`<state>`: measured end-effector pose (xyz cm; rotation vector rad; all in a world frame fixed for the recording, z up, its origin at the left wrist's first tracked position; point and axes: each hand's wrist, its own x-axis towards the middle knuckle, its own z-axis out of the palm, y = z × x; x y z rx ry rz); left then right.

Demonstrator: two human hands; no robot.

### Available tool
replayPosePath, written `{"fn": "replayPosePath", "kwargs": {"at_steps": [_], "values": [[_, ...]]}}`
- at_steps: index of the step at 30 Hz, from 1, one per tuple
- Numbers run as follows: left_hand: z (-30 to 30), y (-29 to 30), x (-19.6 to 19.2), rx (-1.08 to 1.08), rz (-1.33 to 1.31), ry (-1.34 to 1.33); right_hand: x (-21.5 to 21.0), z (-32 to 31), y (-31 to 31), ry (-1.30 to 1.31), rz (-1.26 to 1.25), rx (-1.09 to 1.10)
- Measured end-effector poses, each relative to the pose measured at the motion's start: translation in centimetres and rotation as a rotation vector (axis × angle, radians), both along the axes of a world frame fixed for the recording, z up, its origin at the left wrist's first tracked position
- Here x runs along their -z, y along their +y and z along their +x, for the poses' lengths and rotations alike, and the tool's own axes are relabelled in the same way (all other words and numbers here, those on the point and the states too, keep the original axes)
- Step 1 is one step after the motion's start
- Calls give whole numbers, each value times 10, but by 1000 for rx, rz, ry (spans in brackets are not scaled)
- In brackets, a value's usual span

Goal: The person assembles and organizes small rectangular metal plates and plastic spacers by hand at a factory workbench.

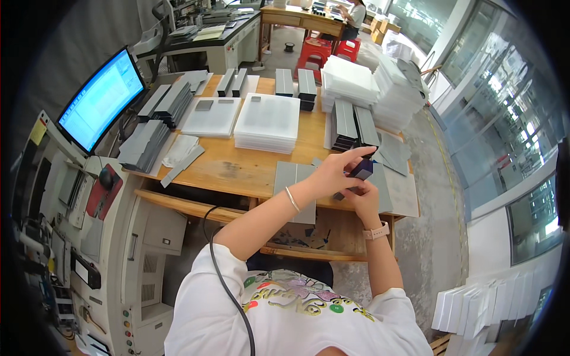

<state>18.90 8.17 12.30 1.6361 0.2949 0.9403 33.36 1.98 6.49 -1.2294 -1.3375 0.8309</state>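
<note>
Both hands are together over the table's right front part, around a small dark block-shaped piece (361,169) with a purplish sheen. My left hand (328,176), with a bracelet at its wrist, grips this piece from the left; its index finger stretches out above it. My right hand (366,202), below a pink watch, closes on the piece from underneath with bent fingers. Part of the piece is hidden by the fingers. Just beyond the hands lie stacks of long grey bars (344,123). Flat grey sheets (286,176) rest left of the hands, over the table's front edge.
White sheet stacks (266,117) stand mid-table, with taller translucent stacks (349,80) at the back right. Grey strips (145,144) pile up at the left near a lit monitor (102,99). An open drawer (314,247) juts out below the table. Another person (355,15) sits far back.
</note>
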Motion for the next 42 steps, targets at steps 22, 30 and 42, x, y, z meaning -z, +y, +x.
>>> {"fn": "replayPosePath", "kwargs": {"at_steps": [22, 30, 42], "values": [[8, 10, 17, -87, 231, -11, 9, 2, 5, 100, 9, -54], [-34, -10, -1, -124, -22, -275, -74, -24, -7, -350, 68, -136], [-187, -180, 103, -15, -385, 165, -125, -94, 8, -947, 491, -339]]}}
